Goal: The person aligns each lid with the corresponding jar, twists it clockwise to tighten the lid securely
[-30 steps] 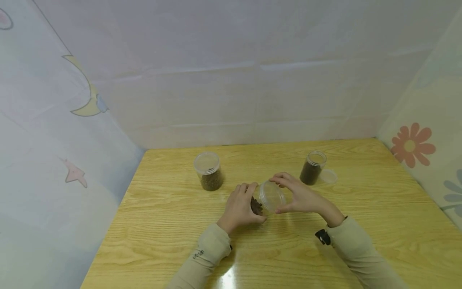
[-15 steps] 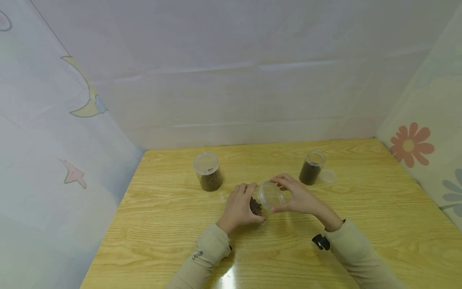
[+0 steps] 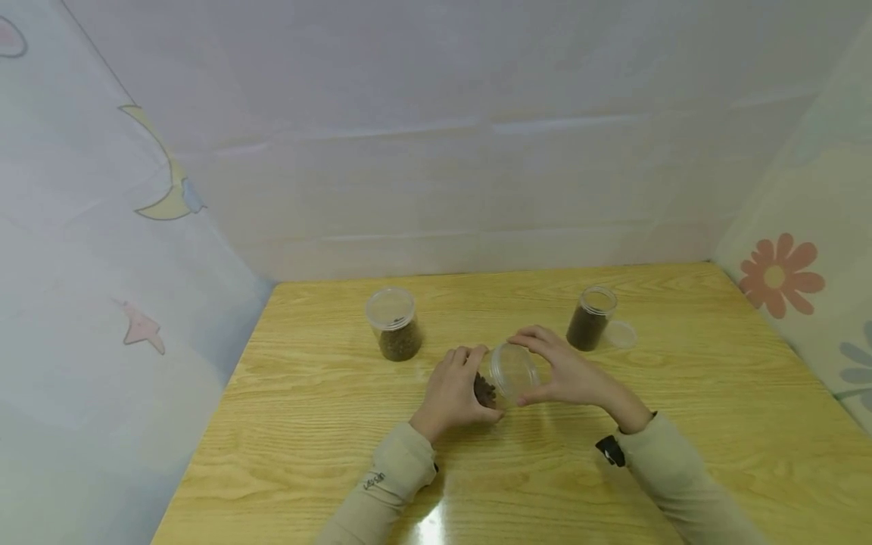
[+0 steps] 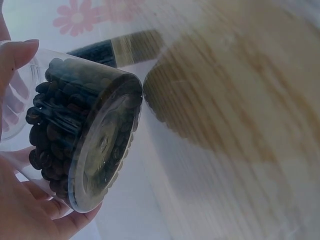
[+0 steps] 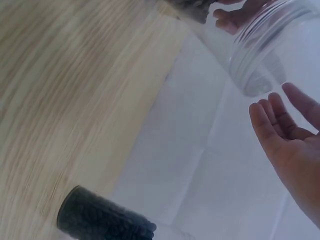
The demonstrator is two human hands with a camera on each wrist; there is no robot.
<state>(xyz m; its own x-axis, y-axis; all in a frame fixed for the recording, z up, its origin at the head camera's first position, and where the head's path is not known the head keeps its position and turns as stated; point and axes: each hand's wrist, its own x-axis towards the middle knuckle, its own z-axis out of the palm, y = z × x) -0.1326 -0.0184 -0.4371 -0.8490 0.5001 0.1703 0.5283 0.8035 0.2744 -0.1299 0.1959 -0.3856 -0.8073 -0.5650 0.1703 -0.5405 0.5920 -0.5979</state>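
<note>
My left hand [image 3: 452, 390] grips a clear plastic jar [image 4: 107, 135] round its side and holds it tipped over, its mouth toward the right. Dark beans [image 4: 60, 127] are heaped at the bottom end of this jar. At the mouth, the thumb and fingers of my right hand [image 3: 572, 372] span the clear round lid [image 3: 515, 371] from both sides. The right wrist view has these right fingertips [image 5: 257, 112] right at the rim, beside the ridged neck of the jar.
Behind the left hand stands a clear jar [image 3: 393, 329] part filled with brown granules. A narrower jar [image 3: 587, 322] with dark contents stands at the back right, a clear lid [image 3: 621, 334] flat beside it. Printed cloth walls [image 3: 436, 189] border the wooden table [image 3: 293, 424].
</note>
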